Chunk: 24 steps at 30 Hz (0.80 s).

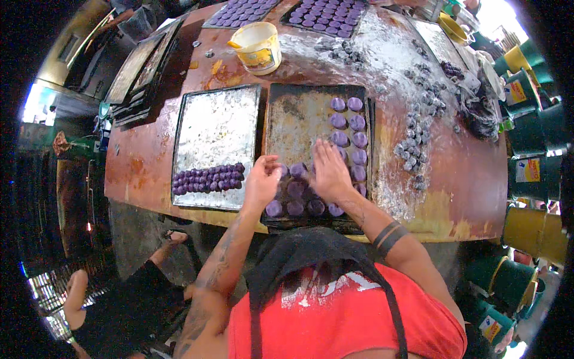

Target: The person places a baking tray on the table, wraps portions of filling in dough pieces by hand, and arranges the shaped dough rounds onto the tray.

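Observation:
A dark baking tray lies before me with flattened purple dough rounds set in rows along its right side and near end. My right hand lies flat over the middle of these rows, fingers stretched out and pointing away, covering some rounds. At the tray's left edge my left hand has its fingers loosely bent and apart, beside a purple round; no piece shows in its grasp. On the left, a lighter metal tray bears a block of small purple dough balls at its near end.
A yellow-and-white bucket stands beyond the trays. Floured dark dough pieces are scattered on the table's right. Filled trays lie at the far side, stacked trays at left. Another person is at lower left; green bins line the right.

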### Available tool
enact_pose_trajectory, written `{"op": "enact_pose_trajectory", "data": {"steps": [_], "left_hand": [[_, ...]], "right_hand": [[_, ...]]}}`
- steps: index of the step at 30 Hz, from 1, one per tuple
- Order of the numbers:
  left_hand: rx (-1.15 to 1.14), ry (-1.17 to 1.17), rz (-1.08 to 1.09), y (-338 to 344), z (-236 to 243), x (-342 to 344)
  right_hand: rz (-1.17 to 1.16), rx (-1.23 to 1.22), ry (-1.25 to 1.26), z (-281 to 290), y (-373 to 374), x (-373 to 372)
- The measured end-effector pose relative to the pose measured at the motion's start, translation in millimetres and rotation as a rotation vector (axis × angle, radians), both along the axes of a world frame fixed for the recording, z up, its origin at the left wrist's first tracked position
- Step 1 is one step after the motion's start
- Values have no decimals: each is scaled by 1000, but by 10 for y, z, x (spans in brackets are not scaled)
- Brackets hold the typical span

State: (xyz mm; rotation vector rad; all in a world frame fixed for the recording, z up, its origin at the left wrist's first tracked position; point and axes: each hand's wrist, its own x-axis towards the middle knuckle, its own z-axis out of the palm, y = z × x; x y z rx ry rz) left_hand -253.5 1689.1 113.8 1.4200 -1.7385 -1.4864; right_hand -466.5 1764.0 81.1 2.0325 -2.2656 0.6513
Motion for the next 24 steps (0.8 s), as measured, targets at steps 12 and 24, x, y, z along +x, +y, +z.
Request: {"op": "enact_pose_trajectory", "data": {"steps": [12, 24], "left_hand": [[-708, -753, 59, -591, -199, 690], [351, 558, 200, -39, 485, -468]], "right_hand": [[-639, 96, 140, -189, 1107, -2031], [206, -151, -702, 1152, 68, 87]]}}
